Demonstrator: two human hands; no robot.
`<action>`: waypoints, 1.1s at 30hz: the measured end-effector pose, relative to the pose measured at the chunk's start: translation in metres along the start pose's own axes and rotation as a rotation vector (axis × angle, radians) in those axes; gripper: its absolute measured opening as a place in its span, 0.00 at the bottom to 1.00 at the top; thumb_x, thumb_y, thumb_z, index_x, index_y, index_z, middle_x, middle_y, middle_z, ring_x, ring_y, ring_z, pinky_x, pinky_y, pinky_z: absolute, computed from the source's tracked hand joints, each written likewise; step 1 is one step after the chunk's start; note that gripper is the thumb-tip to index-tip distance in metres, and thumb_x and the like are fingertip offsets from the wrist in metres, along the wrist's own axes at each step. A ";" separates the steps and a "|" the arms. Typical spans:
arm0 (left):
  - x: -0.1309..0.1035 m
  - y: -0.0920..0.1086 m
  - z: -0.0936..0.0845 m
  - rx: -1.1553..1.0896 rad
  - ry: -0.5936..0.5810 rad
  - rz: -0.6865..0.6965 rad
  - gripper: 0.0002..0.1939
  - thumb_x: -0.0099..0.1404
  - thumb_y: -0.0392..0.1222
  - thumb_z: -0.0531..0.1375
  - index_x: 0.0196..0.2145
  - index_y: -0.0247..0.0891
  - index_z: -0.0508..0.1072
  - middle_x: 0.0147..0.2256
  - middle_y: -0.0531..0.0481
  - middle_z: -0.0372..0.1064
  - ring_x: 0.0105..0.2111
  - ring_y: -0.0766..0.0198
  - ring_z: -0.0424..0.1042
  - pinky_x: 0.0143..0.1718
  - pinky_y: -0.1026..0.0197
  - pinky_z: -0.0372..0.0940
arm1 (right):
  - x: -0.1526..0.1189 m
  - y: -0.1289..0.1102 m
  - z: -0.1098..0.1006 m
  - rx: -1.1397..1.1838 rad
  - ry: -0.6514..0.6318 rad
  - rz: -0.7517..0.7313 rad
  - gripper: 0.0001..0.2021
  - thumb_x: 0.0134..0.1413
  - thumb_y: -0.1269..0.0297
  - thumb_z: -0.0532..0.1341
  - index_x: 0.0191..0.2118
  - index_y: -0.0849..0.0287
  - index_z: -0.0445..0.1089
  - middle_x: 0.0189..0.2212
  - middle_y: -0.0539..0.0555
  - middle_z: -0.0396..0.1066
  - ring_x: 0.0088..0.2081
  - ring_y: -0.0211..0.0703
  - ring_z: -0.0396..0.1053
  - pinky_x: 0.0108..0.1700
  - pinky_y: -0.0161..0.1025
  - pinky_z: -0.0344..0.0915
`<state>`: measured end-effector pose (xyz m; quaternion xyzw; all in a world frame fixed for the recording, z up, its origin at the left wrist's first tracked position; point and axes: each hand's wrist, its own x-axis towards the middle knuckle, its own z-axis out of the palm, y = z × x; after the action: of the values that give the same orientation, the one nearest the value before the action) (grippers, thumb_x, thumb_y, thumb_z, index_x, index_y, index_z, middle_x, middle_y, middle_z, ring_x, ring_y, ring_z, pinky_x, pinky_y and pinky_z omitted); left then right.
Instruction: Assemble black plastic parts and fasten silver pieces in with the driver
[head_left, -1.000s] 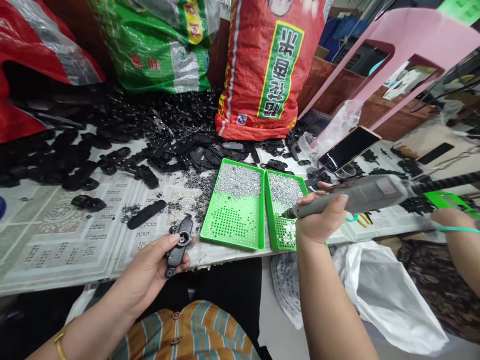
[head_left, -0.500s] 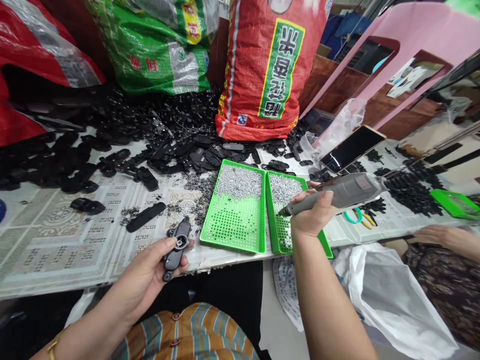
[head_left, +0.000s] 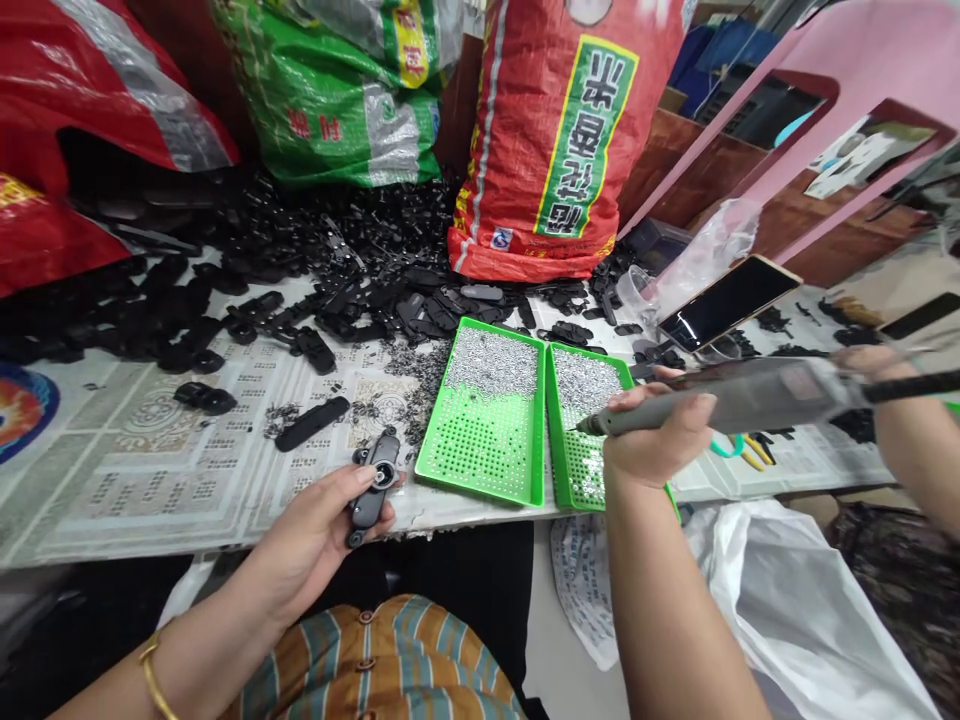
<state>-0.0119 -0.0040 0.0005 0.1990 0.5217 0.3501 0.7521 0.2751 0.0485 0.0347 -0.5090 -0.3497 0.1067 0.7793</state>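
My left hand [head_left: 322, 530] grips a black plastic part [head_left: 373, 488] with a round socket, thumb on top, near the table's front edge. Wrapped in my right hand [head_left: 656, 440] is a grey electric screwdriver [head_left: 750, 400], its tip pointing left over the narrower green tray [head_left: 556, 440]. Whether the tip carries a screw is too small to tell. Small silvery pieces [head_left: 585, 378] fill the back of that tray. Beside it lies a wider green tray [head_left: 480, 470] with a perforated bottom and similar silvery pieces heaped at its back.
Black plastic parts [head_left: 315, 275] pile up along the table's back, before a green sack [head_left: 337, 110] and a red sack [head_left: 570, 150]. A phone [head_left: 731, 300] leans at the right. A co-worker's arm [head_left: 919, 450] reaches in behind the screwdriver. A white bag [head_left: 787, 580] hangs below the table edge.
The view has shifted, so most things appear farther right. The screwdriver lies nearer level, its tip still over the narrower tray. The co-worker's arm has come up behind it. Both my hands keep their holds.
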 end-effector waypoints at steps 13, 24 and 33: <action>0.003 -0.004 -0.002 -0.156 -0.113 0.062 0.12 0.52 0.43 0.64 0.29 0.35 0.66 0.26 0.54 0.64 0.26 0.67 0.69 0.34 0.60 0.63 | -0.091 -0.079 0.079 0.487 -0.567 0.331 0.24 0.40 0.38 0.55 0.32 0.56 0.67 0.11 0.44 0.60 0.13 0.37 0.57 0.17 0.37 0.56; 0.003 -0.001 0.000 -0.183 -0.142 0.072 0.13 0.50 0.42 0.65 0.27 0.34 0.66 0.25 0.53 0.63 0.24 0.68 0.68 0.30 0.62 0.63 | -0.117 -0.060 0.097 0.497 -0.593 0.368 0.22 0.46 0.41 0.52 0.32 0.56 0.66 0.11 0.44 0.59 0.12 0.36 0.56 0.17 0.36 0.54; 0.005 -0.005 0.000 -0.262 -0.104 0.058 0.12 0.54 0.45 0.62 0.29 0.33 0.67 0.25 0.51 0.65 0.23 0.67 0.67 0.29 0.61 0.63 | -0.120 -0.060 0.099 0.491 -0.652 0.384 0.20 0.41 0.42 0.57 0.27 0.55 0.65 0.10 0.44 0.58 0.12 0.38 0.57 0.16 0.37 0.55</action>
<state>-0.0092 -0.0034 -0.0057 0.1321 0.4258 0.4262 0.7872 0.1115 0.0295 0.0581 -0.3045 -0.4407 0.4839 0.6920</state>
